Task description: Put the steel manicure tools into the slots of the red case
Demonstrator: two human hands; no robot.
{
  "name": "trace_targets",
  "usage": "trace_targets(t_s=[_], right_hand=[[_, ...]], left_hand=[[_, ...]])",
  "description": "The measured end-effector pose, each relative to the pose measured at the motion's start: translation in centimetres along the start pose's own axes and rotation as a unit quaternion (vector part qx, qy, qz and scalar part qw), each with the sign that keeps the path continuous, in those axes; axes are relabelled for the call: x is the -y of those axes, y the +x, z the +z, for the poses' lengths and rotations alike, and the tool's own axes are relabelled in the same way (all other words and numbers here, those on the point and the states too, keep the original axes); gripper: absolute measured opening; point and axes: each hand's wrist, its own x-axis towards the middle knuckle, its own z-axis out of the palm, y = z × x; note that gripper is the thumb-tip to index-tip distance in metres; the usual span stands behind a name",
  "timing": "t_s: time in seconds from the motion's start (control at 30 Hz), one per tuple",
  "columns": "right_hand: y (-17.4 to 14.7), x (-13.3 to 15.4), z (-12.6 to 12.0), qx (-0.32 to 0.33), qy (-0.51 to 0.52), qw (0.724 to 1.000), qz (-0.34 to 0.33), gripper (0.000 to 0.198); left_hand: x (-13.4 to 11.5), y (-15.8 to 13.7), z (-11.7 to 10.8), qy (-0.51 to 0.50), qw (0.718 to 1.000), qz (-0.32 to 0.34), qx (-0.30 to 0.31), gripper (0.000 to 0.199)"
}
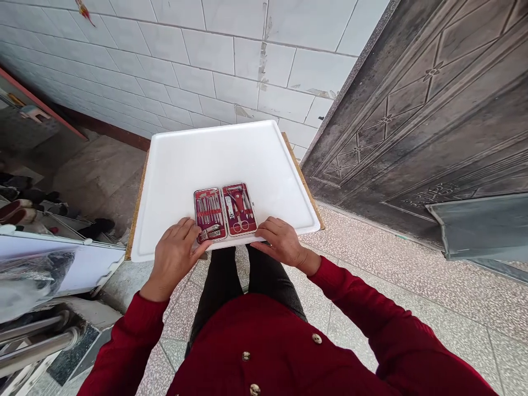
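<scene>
Red-sleeved left hand [176,252], fingers bent, sits at left near corner of open case [225,212], near side of white tray [214,157]. Inside: clippers [211,229] left, scissors [240,219] right. Right hand [284,241], fingers curled, at right near corner. Gripping: cannot tell.

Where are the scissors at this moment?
In the head view, the scissors lie in the right half of the open red case, close to the right hand.

A deep red, long-sleeved top [272,324], its sleeves [367,297] creased along the arm, is worn with near-black trousers [220,278]. Round buttons [246,356], mottled brown and cream, dot the front, one set toward the wearer's right.
</scene>
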Motion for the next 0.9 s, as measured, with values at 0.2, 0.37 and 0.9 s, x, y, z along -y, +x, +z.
trace_targets(t_s=[0.2,0.37,0.9], right_hand=[[0.2,-0.2,0.0,-0.002,0.017,1.000,-0.008,0.019],[0.0,-0.2,-0.1,0.028,0.028,0.999,0.006,0.019],[0.9,-0.1,-1.2,0.058,0.061,0.995,0.046,0.024]], left_hand=[[-0.6,0.8,-0.1,0.012,1.000,-0.021,-0.004,0.032],[-0.6,2.3,0.5,0.000,0.999,-0.041,-0.005,0.035],[3.1,6.4,0.0,-0.035,0.997,-0.025,0.060,0.050]])
